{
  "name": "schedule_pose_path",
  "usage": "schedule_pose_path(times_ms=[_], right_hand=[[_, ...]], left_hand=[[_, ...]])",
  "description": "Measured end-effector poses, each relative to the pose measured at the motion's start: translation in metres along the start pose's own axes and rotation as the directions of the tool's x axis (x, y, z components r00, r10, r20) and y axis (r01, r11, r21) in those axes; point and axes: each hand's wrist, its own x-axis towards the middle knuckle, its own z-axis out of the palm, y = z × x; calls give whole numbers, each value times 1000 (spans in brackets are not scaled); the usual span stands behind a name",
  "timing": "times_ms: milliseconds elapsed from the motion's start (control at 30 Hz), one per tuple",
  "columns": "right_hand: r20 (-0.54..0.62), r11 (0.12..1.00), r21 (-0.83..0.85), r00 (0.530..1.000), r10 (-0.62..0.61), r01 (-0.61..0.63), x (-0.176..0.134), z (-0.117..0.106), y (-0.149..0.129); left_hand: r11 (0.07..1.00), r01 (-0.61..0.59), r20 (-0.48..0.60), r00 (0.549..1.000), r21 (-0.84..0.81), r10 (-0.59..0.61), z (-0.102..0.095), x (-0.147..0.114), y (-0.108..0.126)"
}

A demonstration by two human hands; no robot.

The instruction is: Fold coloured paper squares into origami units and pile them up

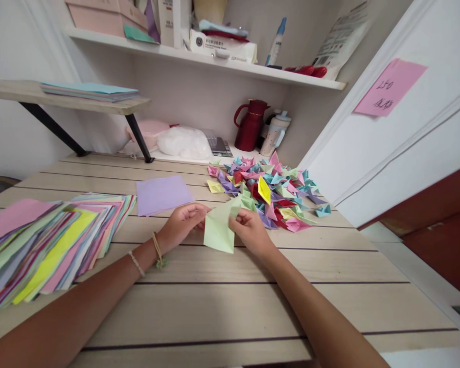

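Observation:
A light green sheet of paper (pixel 219 230) is held above the table between my two hands, bent and tilted, its lower edge hanging free. My right hand (pixel 250 230) pinches the sheet's right side between thumb and fingers. At its left edge is my left hand (pixel 189 221), fingers curled and closed against the paper; the fingertips are partly hidden. Just beyond them lies a heap of folded paper boats (pixel 270 189) in many colours. A purple sheet of paper (pixel 161 194) rests flat on the table to the left of the hands.
Fanned stacks of coloured paper (pixel 72 240) cover the slatted table (pixel 214 312) at left. A small raised shelf (pixel 7 89) on black legs carries more paper (pixel 90 91). At the back stand a red jug (pixel 249 125), a pale bottle (pixel 275 134) and a white plastic bag (pixel 184 143).

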Motion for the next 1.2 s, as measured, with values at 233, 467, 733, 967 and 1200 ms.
schedule_pose_path(times_ms=[233,467,733,967,1200], right_hand=[[69,962,-196,981,-182,192,-1,-7,-6],[153,990,-124,987,-53,72,-1,-4,-5],[-174,998,-38,983,-65,60,2,-1,4],[-183,980,-161,972,-149,120,3,-3,4],[-187,988,-43,970,-152,147,6,-7,4]], left_hand=[[1000,19,-37,999,-8,-19,1,0,2],[997,1,-107,994,-76,-9,1,0,2],[998,10,81,997,-56,-6,1,-3,5],[999,-1,-12,1000,-44,0,3,0,1],[1000,-12,-72,997,21,14,-2,2,-2]])
